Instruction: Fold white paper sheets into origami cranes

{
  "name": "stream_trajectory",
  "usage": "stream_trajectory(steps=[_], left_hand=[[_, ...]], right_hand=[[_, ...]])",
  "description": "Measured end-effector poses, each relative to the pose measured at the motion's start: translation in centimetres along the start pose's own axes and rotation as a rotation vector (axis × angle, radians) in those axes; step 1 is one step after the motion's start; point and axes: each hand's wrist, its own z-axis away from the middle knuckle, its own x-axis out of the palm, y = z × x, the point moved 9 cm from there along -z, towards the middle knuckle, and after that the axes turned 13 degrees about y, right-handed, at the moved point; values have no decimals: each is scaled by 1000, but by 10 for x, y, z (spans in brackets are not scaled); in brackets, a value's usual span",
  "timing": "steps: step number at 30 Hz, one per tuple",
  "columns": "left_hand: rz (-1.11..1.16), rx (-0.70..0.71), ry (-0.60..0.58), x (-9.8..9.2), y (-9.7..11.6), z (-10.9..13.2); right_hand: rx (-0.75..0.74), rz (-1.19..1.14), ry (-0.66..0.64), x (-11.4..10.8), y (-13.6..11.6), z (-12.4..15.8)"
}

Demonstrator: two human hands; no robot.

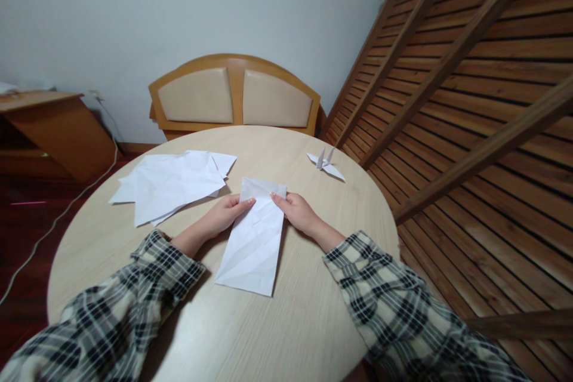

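Centre of frame: a creased white paper strip (253, 250) is held over the round pale worktop (215, 334), long side running towards the viewer. Its upper end is gripped at both side edges. By the left hand (228, 213) the left edge is pinched, thumb laid on top, fingers mostly hidden beneath; by the right hand (299, 210) the opposite edge is taken in the same way. The matched grip is presumably used so that the upper end is kept level and taut. That end is shaded greyer than the rest, so it may be bent or tilted; whether it is folded cannot be told. The lower end is left unheld, apparently supported by the worktop.

Left of centre: a loose stack of white sheets (176, 185) is spread in an uneven fan near the left hand, probably set aside so that the middle is left free for handling. Right of centre, near the far rim: a folded paper crane (326, 165) is stood with its wings spread, untouched, well apart from the strip; by that spacing it is likely protected from being knocked. Upper right: a slatted wooden panel (474, 107) is leaned beside the worktop.
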Motion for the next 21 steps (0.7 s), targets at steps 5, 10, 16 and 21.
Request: stream_trajectory(steps=[5, 10, 16, 21], left_hand=[[-18, -2, 18, 1, 6, 3], [-11, -10, 30, 1, 7, 4], [6, -12, 22, 1, 3, 2], [3, -41, 29, 0, -1, 1]], right_hand=[[-43, 22, 24, -3, -7, 0], [-134, 93, 111, -13, -18, -2], [-179, 171, 201, -22, -19, -5], [-176, 161, 199, -22, -17, -5]])
